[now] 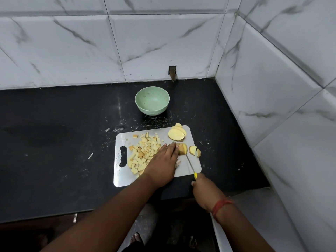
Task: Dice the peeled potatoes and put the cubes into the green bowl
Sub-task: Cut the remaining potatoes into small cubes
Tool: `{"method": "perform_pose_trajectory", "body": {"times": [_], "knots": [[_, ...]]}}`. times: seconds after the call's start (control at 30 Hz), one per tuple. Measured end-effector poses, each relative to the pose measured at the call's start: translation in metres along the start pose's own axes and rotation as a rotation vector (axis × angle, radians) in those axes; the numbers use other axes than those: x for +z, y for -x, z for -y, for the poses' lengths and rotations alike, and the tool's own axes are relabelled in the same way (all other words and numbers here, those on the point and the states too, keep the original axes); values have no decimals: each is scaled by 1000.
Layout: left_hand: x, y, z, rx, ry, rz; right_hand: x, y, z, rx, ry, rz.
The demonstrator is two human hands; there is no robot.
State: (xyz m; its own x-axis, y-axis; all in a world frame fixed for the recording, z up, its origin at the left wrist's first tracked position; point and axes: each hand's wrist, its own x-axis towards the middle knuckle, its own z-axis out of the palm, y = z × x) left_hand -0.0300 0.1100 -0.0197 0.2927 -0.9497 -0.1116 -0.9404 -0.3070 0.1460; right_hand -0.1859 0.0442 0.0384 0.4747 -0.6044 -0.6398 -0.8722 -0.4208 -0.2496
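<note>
A steel cutting board (pixel 185 166) lies on the black counter. A heap of potato cubes (pixel 143 151) covers its left half. My left hand (pixel 163 164) holds a potato piece (pixel 182 149) down on the board, fingers over it. My right hand (pixel 203 190) grips a yellow-handled knife (pixel 190 165) whose blade runs up to that piece. Two cut slices (pixel 195 151) lie just right of the blade. Larger potato slices (pixel 176 133) are stacked at the board's far right corner. The green bowl (pixel 152 100) stands behind the board with nothing in it.
The black counter (pixel 63 142) runs left and ends at a front edge near me. Marble-tiled walls (pixel 263 84) close the back and the right side. A small dark hole (pixel 172 71) sits in the back wall above the bowl. Crumbs speckle the counter.
</note>
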Motion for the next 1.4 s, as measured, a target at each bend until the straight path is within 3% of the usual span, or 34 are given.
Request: {"method": "perform_pose_trajectory", "body": {"times": [0.13, 0.27, 0.5, 0.93, 1.13, 1.4], "knots": [[2, -4, 4, 0, 79, 15, 4, -4, -1, -80, -79, -194], [2, 1, 7, 19, 85, -19, -2, -16, 7, -159, -92, -261], [4, 2, 11, 20, 85, 10, 0, -29, 13, -143, 19, -231], [7, 0, 5, -8, 36, 13, 5, -36, 12, -50, 92, -24], [11, -1, 8, -13, 81, 15, 11, -16, -20, -117, 37, -68], [9, 3, 7, 4, 100, 5, 2, -22, 6, -194, -47, -216]]}}
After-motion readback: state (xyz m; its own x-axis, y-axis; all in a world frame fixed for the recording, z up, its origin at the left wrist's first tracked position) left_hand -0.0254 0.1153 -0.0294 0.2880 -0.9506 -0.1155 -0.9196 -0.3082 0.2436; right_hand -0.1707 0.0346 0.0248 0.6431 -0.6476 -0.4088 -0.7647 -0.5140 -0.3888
